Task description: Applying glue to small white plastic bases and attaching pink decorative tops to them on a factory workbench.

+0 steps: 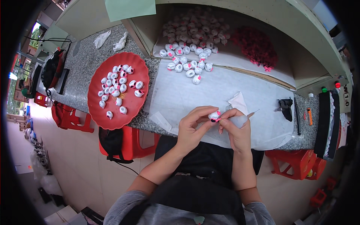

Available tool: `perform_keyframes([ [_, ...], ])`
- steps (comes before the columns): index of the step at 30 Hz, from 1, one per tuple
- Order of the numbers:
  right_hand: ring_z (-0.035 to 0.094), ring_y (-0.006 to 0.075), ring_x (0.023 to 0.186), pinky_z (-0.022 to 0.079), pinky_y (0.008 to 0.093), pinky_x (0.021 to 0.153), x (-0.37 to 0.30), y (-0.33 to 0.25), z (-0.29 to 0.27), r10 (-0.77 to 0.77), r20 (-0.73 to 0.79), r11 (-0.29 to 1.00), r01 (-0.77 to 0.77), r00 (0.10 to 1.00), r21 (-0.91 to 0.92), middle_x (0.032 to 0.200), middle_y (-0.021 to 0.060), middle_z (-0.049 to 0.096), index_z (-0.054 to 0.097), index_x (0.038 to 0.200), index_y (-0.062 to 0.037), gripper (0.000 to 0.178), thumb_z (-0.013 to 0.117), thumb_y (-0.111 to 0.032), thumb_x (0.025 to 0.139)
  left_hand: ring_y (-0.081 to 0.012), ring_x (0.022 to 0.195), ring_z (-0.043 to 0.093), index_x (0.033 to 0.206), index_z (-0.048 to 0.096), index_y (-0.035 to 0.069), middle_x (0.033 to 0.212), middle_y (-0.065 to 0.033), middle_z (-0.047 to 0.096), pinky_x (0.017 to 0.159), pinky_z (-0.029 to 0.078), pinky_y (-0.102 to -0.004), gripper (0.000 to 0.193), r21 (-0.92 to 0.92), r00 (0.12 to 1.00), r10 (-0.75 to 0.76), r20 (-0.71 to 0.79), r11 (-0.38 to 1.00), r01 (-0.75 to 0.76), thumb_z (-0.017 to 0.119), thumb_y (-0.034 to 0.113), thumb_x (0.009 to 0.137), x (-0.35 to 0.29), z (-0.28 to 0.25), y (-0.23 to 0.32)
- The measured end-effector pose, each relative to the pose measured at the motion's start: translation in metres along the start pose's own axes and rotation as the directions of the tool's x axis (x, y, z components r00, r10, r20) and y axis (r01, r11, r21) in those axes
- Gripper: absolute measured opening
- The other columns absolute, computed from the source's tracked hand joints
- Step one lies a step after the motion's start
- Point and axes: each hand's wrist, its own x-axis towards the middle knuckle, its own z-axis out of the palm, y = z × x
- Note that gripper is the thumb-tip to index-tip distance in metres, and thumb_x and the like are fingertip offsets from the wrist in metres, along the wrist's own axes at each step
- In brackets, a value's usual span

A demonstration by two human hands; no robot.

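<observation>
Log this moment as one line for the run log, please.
left hand: holds small white-and-pink piece | right hand: touches piece, grips clear squeeze bottle | red tray: finished pieces | white sheet: more pieces

left hand point(191, 125): fingers curled, pinching | right hand point(234, 129): fingers closed, fingertips meeting left's

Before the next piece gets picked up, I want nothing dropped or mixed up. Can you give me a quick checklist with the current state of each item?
1. White piece held by both hands: ok, left hand and right hand pinch it.
2. Applicator bottle in right hand: ok.
3. Red tray has room: ok.
4. Loose pieces within reach on sheet: ok.
5. Pink part seated: cannot tell.
</observation>
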Motion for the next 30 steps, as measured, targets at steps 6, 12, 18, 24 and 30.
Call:
perform_keyframes([
  [6,0.05,0.0102,0.055,0.041,0.0199,0.05,-0.002,-0.001,-0.002,-0.01,-0.009,1.0,0.01,1.0,0.006,0.066,0.0058,0.053,0.053,0.073,0.0011,0.008,0.059,0.001,0.069,-0.0177,0.091,0.051,0.101,0.049,-0.003,0.104,-0.0141,0.049,0.078,0.042,-0.0265,0.03,-0.004,0.998,0.033,0.044,0.999,-0.033,0.053,-0.007,0.072,-0.001,-0.001,0.005],
  [12,0.049,0.0088,0.056,0.04,0.019,0.05,-0.005,-0.001,0.002,-0.125,0.025,0.991,0.126,0.992,-0.05,0.068,0.0048,0.053,0.051,0.081,0.0001,0.017,0.06,0.004,0.067,-0.0176,0.092,0.051,0.101,0.048,-0.003,0.102,-0.0152,0.052,0.08,0.04,-0.0265,0.028,-0.257,0.988,-0.148,0.038,0.954,0.153,0.055,0.001,0.074,-0.002,0.0,0.017],
  [18,0.051,0.0102,0.061,0.043,0.0197,0.05,-0.01,-0.01,0.007,-0.062,0.186,0.994,0.078,0.981,-0.076,0.075,0.0083,0.054,0.049,0.093,0.0022,0.033,0.062,0.005,0.063,-0.0189,0.091,0.051,0.098,0.051,-0.002,0.1,-0.0163,0.052,0.078,0.042,-0.0283,0.025,-0.308,0.985,-0.115,0.129,0.94,0.15,0.055,0.001,0.073,-0.005,-0.006,0.014],
  [24,0.055,0.0145,0.064,0.047,0.0228,0.049,-0.01,-0.001,-0.001,-0.035,0.215,0.995,0.053,0.976,-0.081,0.083,0.0144,0.056,0.049,0.094,0.0057,0.035,0.064,0.005,0.061,-0.0205,0.089,0.052,0.095,0.053,-0.002,0.101,-0.0171,0.051,0.072,0.047,-0.0296,0.023,-0.349,0.968,-0.138,0.212,0.914,0.206,0.056,-0.001,0.072,-0.006,-0.007,0.014],
  [30,0.056,0.0165,0.062,0.048,0.0245,0.049,-0.01,0.003,-0.002,-0.062,0.231,0.997,0.07,0.971,-0.027,0.08,0.0144,0.055,0.051,0.091,0.0065,0.032,0.065,0.003,0.062,-0.0205,0.086,0.053,0.09,0.056,0.0,0.1,-0.0173,0.05,0.071,0.047,-0.0291,0.019,-0.36,0.972,-0.13,0.198,0.912,0.196,0.058,0.0,0.071,-0.006,-0.009,0.008],
])
